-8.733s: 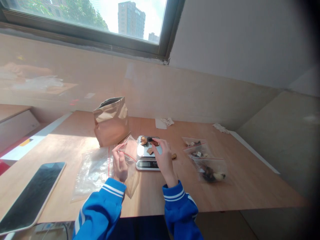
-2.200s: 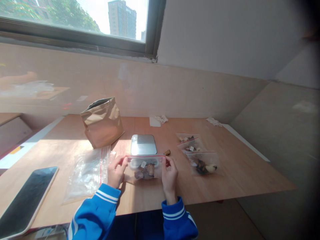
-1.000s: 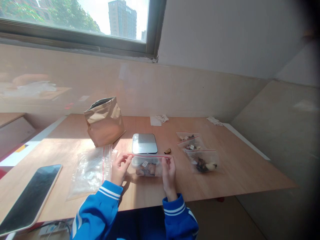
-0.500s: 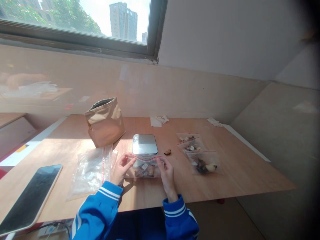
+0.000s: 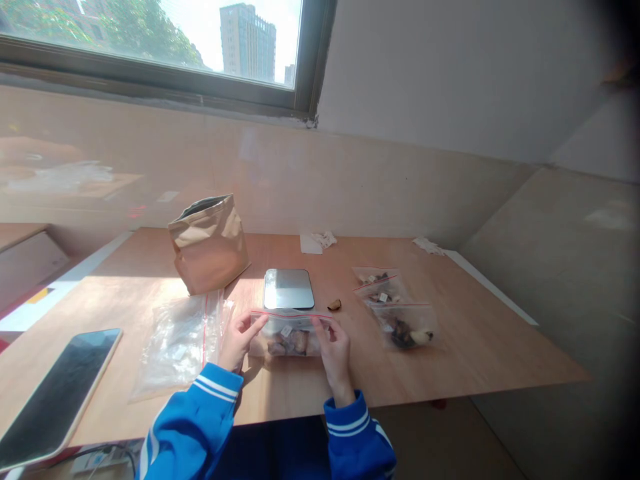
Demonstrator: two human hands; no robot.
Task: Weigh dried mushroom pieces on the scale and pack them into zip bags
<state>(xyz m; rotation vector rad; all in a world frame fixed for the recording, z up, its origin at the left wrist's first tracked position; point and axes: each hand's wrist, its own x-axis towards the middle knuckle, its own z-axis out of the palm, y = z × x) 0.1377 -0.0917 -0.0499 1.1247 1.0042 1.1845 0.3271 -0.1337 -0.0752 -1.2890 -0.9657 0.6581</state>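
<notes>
A clear zip bag [image 5: 295,343] with a red seal strip hangs between my two hands at the table's front. Brown dried pieces and a small white packet show inside it. My left hand [image 5: 240,339] pinches the bag's top left corner between thumb and fingers. At the top right, my right hand [image 5: 333,347] grips the seal edge the same way. Just behind the bag lies a silver kitchen scale [image 5: 289,289], its front edge partly covered by the bag. A single brown dried piece [image 5: 335,305] rests on the table right of the scale.
Several filled zip bags [image 5: 407,327] lie on the right. Flat clear bags [image 5: 175,347] are stacked at left, near a phone [image 5: 60,397]. Behind them stands an open brown paper pouch [image 5: 210,247]. Crumpled tissue [image 5: 325,240] lies by the wall.
The seal strip, bowed and slightly gaping before, is now pulled straight and flat between my hands. My left hand has shifted a little to the left.
</notes>
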